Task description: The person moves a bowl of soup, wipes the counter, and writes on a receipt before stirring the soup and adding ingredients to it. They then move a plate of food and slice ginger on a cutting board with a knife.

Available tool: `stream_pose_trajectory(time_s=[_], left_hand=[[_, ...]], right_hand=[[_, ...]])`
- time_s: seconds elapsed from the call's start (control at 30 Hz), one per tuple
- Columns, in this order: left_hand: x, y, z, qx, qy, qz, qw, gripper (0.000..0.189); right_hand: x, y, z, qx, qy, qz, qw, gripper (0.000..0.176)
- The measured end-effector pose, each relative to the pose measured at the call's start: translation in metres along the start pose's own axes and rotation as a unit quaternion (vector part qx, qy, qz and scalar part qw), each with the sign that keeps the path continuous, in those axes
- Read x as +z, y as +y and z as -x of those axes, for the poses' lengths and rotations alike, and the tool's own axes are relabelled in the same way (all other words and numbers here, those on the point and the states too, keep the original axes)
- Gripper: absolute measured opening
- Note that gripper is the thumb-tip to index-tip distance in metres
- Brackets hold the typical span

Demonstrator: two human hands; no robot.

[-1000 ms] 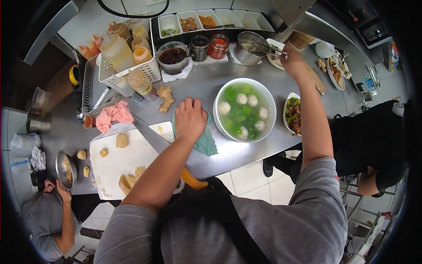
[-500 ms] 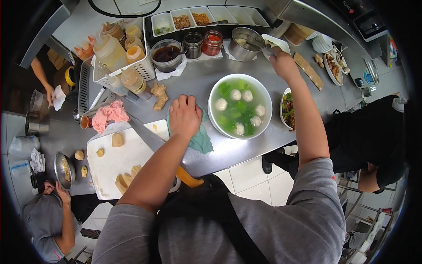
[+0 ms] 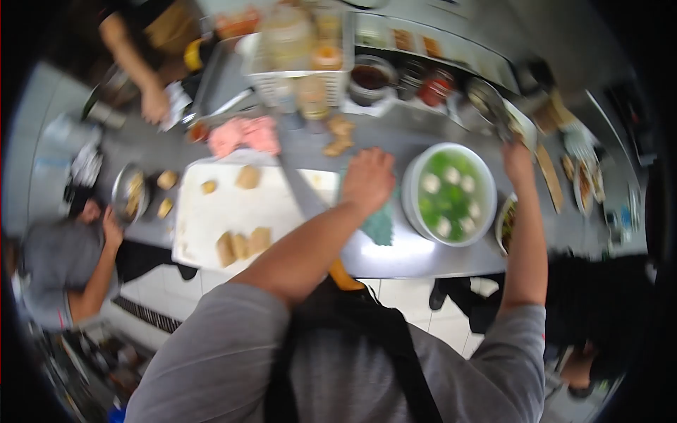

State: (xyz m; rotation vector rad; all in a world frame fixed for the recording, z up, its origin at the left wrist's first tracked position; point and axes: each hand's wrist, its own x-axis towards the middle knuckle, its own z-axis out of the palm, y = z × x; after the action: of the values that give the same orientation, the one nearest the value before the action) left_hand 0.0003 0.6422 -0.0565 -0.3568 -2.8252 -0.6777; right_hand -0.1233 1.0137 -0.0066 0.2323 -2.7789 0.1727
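My left hand (image 3: 370,176) lies palm down on a green cloth (image 3: 379,227) on the steel counter, fingers resting flat. Just right of it stands a white bowl (image 3: 409,201) of clear soup with green vegetables and several pale meatballs. My right hand (image 3: 518,154) is closed on metal tongs (image 3: 501,121), reaching over the far side beside a metal pot (image 3: 482,90) and a white tray (image 3: 523,125). The tongs' tips are blurred. A knife (image 3: 300,185) with a yellow handle (image 3: 344,276) lies partly under my left forearm, across a white cutting board (image 3: 204,243).
Peeled potato-like pieces (image 3: 242,245) lie on the board. Behind are a pink cloth (image 3: 243,135), ginger (image 3: 340,135), a white basket (image 3: 271,88) of sauce bottles and a dark sauce tub (image 3: 369,79). Co-workers stand at left and right; one co-worker's hand (image 3: 113,227) is by a metal bowl (image 3: 130,194).
My view has swung left, so the counter appears shifted right and is blurred. My left hand stays on the green cloth; my right hand still grips the tongs near the pot.
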Motion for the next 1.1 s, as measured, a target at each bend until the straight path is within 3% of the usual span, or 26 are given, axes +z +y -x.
stream_pose_trajectory(time_s=[0.03, 0.13, 0.2, 0.23, 0.27, 0.3, 0.33, 0.4, 0.47, 0.53, 0.57, 0.6, 0.63, 0.67, 0.7, 0.77, 0.87, 0.93, 0.97, 1.0, 1.07, 1.1], left_hand=[[0.002, -0.001, 0.0, 0.0, 0.008, -0.001, 1.0, 0.016], [-0.004, -0.007, 0.001, -0.031, 0.001, 0.043, 0.999, 0.024], [-0.011, -0.008, -0.002, -0.097, 0.017, 0.293, 0.951, 0.034], [-0.034, -0.012, -0.003, -0.074, 0.049, 0.335, 0.938, 0.039], [-0.072, -0.021, -0.007, -0.047, 0.079, 0.376, 0.922, 0.044], [-0.11, -0.04, -0.01, 0.018, 0.139, 0.293, 0.946, 0.043], [-0.151, -0.068, -0.012, 0.084, 0.196, 0.205, 0.955, 0.042], [-0.236, -0.143, -0.016, 0.113, 0.282, -0.051, 0.951, 0.037], [-0.305, -0.226, -0.019, 0.041, 0.349, -0.176, 0.92, 0.035], [-0.357, -0.333, -0.011, -0.04, 0.385, -0.268, 0.882, 0.031], [-0.386, -0.37, -0.005, -0.258, 0.336, 0.014, 0.906, 0.031], [-0.408, -0.4, 0.001, -0.444, 0.239, 0.294, 0.812, 0.032], [-0.415, -0.431, 0.009, -0.44, 0.233, 0.3, 0.814, 0.032], [-0.413, -0.464, 0.018, -0.382, 0.093, 0.208, 0.896, 0.04], [-0.409, -0.485, 0.022, -0.306, -0.051, 0.107, 0.945, 0.048], [-0.398, -0.457, 0.032, -0.283, -0.32, -0.064, 0.902, 0.052], [-0.378, -0.482, 0.039, -0.313, -0.359, -0.074, 0.876, 0.043], [-0.348, -0.533, 0.038, -0.24, -0.255, -0.115, 0.93, 0.034], [-0.335, -0.555, 0.04, -0.161, -0.176, -0.143, 0.96, 0.024], [-0.33, -0.564, 0.041, -0.16, -0.182, -0.135, 0.961, 0.024], [-0.32, -0.57, 0.042, -0.108, -0.103, -0.004, 0.989, 0.024], [-0.315, -0.575, 0.044, -0.111, -0.105, 0.004, 0.988, 0.024]], right_hand=[[-0.005, -0.004, -0.007, 0.041, -0.052, -0.004, 0.998, 0.046], [0.019, 0.015, -0.032, -0.017, 0.033, -0.054, 0.998, 0.042], [0.017, 0.005, -0.05, 0.07, -0.007, -0.115, 0.991, 0.043], [0.013, -0.001, -0.055, 0.064, -0.005, -0.116, 0.991, 0.043], [0.007, -0.006, -0.061, 0.149, -0.059, -0.223, 0.962, 0.043], [0.003, -0.011, -0.064, 0.23, -0.112, -0.326, 0.91, 0.044], [-0.003, -0.018, -0.062, 0.227, -0.108, -0.329, 0.91, 0.044], [-0.017, -0.036, -0.045, 0.21, -0.057, -0.356, 0.909, 0.047], [-0.041, -0.062, -0.021, 0.206, -0.031, -0.36, 0.909, 0.046], [-0.06, -0.085, 0.016, 0.17, 0.028, -0.291, 0.941, 0.046], [-0.07, -0.088, 0.036, 0.176, 0.03, -0.285, 0.942, 0.046], [-0.081, -0.093, 0.054, 0.175, 0.027, -0.293, 0.94, 0.04], [-0.092, -0.099, 0.071, 0.173, 0.023, -0.301, 0.937, 0.035], [-0.107, -0.106, 0.087, 0.18, 0.024, -0.294, 0.938, 0.035], [-0.127, -0.123, 0.103, 0.231, -0.019, -0.318, 0.919, 0.024], [-0.155, -0.161, 0.128, 0.286, -0.055, -0.338, 0.895, 0.019], [-0.177, -0.234, 0.154, 0.307, -0.001, -0.329, 0.893, 0.021], [-0.183, -0.29, 0.159, 0.307, 0.014, -0.331, 0.892, 0.021], [-0.179, -0.308, 0.158, 0.27, 0.005, -0.311, 0.911, 0.019], [-0.177, -0.348, 0.15, 0.232, -0.002, -0.299, 0.926, 0.013], [-0.164, -0.428, 0.128, 0.109, -0.039, -0.249, 0.962, 0.004], [-0.154, -0.468, 0.116, 0.097, -0.087, -0.252, 0.959, 0.002]])
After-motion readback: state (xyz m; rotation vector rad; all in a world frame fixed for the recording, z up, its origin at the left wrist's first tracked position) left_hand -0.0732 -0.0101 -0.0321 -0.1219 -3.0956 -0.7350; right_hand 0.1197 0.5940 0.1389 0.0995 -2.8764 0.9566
